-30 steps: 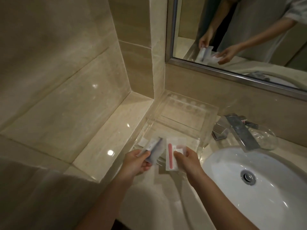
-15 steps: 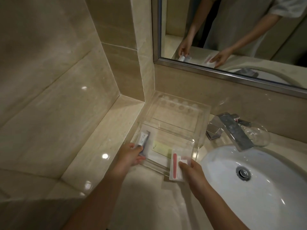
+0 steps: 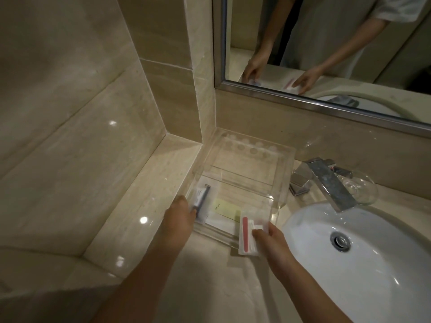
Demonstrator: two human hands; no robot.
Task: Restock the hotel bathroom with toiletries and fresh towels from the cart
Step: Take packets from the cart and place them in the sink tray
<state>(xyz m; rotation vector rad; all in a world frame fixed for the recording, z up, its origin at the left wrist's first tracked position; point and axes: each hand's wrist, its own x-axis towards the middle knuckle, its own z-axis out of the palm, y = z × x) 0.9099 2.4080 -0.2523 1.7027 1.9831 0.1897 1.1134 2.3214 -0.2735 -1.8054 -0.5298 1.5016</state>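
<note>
The left hand (image 3: 179,215) pinches the dark sachet (image 3: 202,199) by its near end, inside the tray (image 3: 283,164) at its left wall. The right hand (image 3: 271,238) pinches the red sachet (image 3: 248,236), which lies across the tray's front right corner. These 2 look light, thin and slick, so an edge pinch suits them.

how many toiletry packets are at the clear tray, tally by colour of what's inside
packet with dark item: 1
pale yellow packet: 1
packet with red strip: 1
total: 3
</note>
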